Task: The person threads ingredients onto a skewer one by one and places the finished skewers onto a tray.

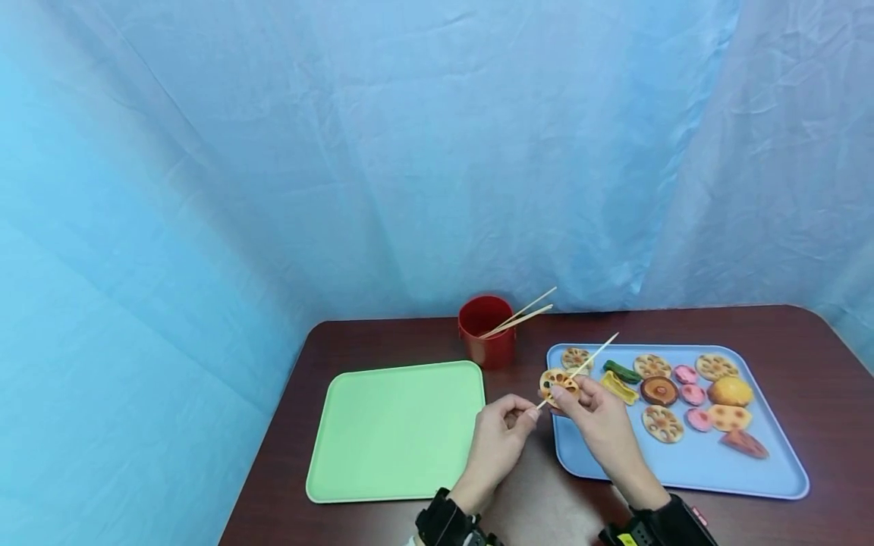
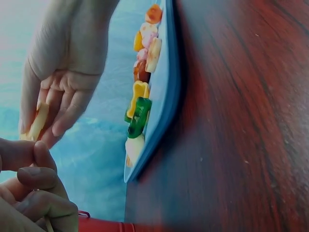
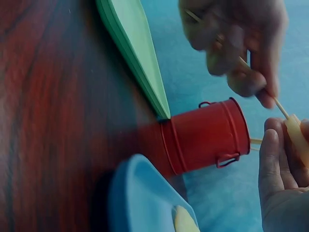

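Observation:
My left hand (image 1: 501, 436) pinches a thin wooden skewer (image 1: 601, 350) near its lower end, over the gap between the two trays. My right hand (image 1: 604, 425) holds a lotus root slice (image 1: 558, 384) between thumb and fingers. From the left fingers the skewer meets the slice's near edge, and a long stretch of it shows past the far side, slanting up and right. In the right wrist view, the skewer (image 3: 281, 107) reaches the edge of the pale slice (image 3: 295, 137). Both hands are close together, left of the blue tray's (image 1: 587, 459) food.
On the blue tray lie more lotus root slices (image 1: 662, 424), a mushroom cap (image 1: 659, 391), green (image 1: 621, 371) and yellow (image 1: 618, 387) pepper pieces, pink rounds (image 1: 693, 393) and other food pieces. A green tray (image 1: 403, 432) lies left. Behind stands a red bucket (image 1: 488, 334) with several skewers (image 1: 526, 315).

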Tool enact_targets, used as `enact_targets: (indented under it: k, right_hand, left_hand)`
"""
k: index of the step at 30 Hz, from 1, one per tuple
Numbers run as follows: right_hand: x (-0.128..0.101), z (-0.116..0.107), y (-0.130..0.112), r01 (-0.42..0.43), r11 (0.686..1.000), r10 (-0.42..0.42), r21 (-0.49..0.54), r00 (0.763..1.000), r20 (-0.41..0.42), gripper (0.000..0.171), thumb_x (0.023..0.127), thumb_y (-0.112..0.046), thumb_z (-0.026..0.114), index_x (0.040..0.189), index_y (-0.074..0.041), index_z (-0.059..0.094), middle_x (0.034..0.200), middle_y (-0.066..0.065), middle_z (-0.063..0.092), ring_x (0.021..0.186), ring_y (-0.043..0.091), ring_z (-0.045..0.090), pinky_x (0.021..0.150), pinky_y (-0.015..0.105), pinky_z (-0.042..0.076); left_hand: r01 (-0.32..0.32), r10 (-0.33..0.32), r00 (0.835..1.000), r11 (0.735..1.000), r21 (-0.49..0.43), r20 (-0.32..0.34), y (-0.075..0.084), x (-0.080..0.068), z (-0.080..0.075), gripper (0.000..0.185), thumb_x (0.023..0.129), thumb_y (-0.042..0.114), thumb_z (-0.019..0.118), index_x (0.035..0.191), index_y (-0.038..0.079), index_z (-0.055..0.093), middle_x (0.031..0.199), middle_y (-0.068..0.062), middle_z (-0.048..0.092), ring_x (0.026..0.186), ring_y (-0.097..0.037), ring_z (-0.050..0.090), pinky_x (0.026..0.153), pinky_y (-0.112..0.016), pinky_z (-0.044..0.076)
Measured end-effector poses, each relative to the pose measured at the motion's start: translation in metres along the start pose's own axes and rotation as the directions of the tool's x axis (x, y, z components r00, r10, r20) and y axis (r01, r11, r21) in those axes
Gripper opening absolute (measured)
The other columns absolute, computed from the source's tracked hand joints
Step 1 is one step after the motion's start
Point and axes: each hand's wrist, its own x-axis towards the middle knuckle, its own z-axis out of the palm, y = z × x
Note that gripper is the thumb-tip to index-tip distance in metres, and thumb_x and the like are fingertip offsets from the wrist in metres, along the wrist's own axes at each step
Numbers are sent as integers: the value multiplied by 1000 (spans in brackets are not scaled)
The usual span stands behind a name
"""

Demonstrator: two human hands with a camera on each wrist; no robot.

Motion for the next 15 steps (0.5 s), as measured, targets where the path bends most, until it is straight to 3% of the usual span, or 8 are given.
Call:
enact_targets:
  k: [9, 15]
  right_hand:
    - [0, 3, 3, -15, 999, 15, 34, 1000, 0, 47, 104, -39, 63, 127, 2, 63, 101, 12, 78, 95, 26, 76, 80, 23, 56]
    - [-1, 4, 3, -33, 998, 33, 51, 999, 7, 47, 103, -40, 65, 126, 1, 64, 100, 12, 78, 93, 24, 76, 82, 27, 58]
  left_hand:
    - [-7, 7, 1000, 1000, 1, -7, 0, 1, 4, 9, 97, 14, 72, 91, 8, 76, 74, 7, 65, 63, -4, 53, 56, -20, 40]
    - [-20, 20, 1000, 1000, -11, -11, -2, 1, 4, 10, 96, 15, 72, 90, 7, 76, 73, 7, 64, 63, -4, 53, 57, -20, 41]
